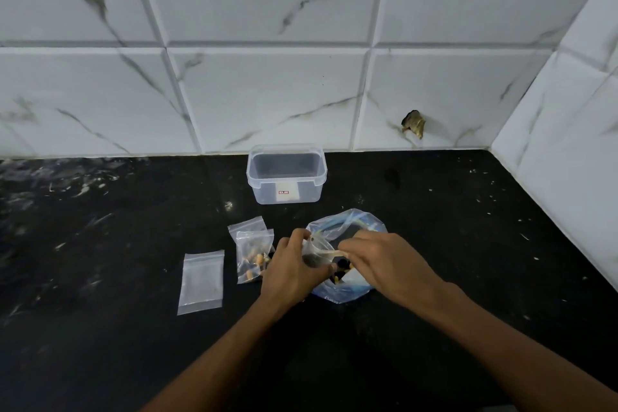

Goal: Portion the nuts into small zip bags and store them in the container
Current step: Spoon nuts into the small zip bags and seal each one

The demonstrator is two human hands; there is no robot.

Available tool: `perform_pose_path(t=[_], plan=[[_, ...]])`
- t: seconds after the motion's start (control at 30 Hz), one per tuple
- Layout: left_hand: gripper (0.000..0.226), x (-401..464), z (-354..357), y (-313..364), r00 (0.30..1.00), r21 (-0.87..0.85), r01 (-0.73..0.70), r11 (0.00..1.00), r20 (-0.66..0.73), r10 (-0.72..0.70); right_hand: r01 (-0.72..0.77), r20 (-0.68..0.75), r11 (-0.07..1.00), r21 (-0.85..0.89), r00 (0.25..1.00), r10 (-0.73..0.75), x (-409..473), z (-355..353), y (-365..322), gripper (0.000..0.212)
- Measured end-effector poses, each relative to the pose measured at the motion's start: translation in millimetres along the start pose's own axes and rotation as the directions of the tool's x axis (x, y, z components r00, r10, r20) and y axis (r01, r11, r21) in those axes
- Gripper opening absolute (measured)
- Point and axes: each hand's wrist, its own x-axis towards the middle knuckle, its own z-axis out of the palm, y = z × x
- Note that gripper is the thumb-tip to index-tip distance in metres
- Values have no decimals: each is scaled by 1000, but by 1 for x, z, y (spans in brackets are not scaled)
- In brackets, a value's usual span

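At frame centre, the left hand (290, 269) and right hand (384, 261) are pinching a small clear zip bag (316, 252) above the black stone counter (100, 227).

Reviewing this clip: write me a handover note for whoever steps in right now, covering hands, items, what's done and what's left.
Left hand and right hand both pinch one small zip bag, held over the big blue-tinted nut bag; it looks like its mouth is being worked.
Filled small bag lies left of the hands, overlapping another small bag behind it. An empty flat bag lies further left.
Clear container stands open at the back by the wall, nothing visible inside.
Done: at least one portion bagged.
Left: finish this bag, fill the rest, put all in the container.
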Motion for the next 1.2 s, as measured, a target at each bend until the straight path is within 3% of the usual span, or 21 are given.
perform_pose_path(t=[0.1,0.27,0.37,0.5,0.73,0.97,1.1,1.2], plan=[[72,-2,0,0,1000,-14,12,1000,11,-11,-4,-50,1000,-1,999,4,-4,1,7,15],[71,-5,0,-7,999,-49,33,998,2,-33,-268,-256,936,228,911,323,-10,-8,29,15],[77,-10,3,-14,998,-93,48,995,44,-44,-459,-163,867,194,856,490,-18,0,49,13],[84,-13,5,-15,992,-166,60,984,120,-40,-509,1,861,24,861,509,-21,24,57,15],[73,-9,8,-12,994,-183,43,982,110,-23,-499,175,836,229,866,469,-15,50,31,17],[72,-9,8,-9,995,-171,25,985,100,-8,-713,347,610,345,701,623,-9,52,28,17],[70,-8,2,-8,995,-198,34,980,103,-14,-813,433,226,537,496,753,-12,45,36,16],[68,-8,-2,-11,997,-196,40,980,78,-25,-818,470,96,566,417,778,-17,36,44,14]])
